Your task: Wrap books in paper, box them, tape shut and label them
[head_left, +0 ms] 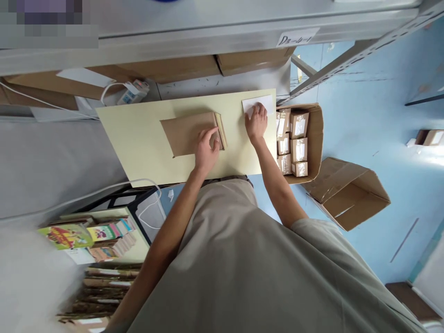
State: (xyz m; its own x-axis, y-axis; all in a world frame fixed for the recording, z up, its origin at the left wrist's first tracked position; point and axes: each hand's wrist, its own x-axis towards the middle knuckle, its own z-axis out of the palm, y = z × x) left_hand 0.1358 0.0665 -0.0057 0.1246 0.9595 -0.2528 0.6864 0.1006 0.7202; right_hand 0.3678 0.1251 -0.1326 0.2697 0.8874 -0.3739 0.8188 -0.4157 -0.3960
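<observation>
A flat brown cardboard packet (187, 134) lies on the pale yellow tabletop (138, 138). Along its right end runs a yellowish strip between brown edges. My left hand (206, 152) is at that end, fingers bent over the packet's edge, with thumb and forefinger close to the strip. Further right, a small stack of white paper (268, 102) lies near the table's corner. On it rests my right hand (256, 122), its fingertips slightly apart and touching the top sheet. What is under the right palm is hidden.
Right of the table stands an open carton (316, 143) of small taped boxes. Beyond it another open carton (357, 199) lies tipped on the blue floor. A metal shelf (208, 37) runs above the far edge. Books (107, 236) and a white cable (114, 185) are at left.
</observation>
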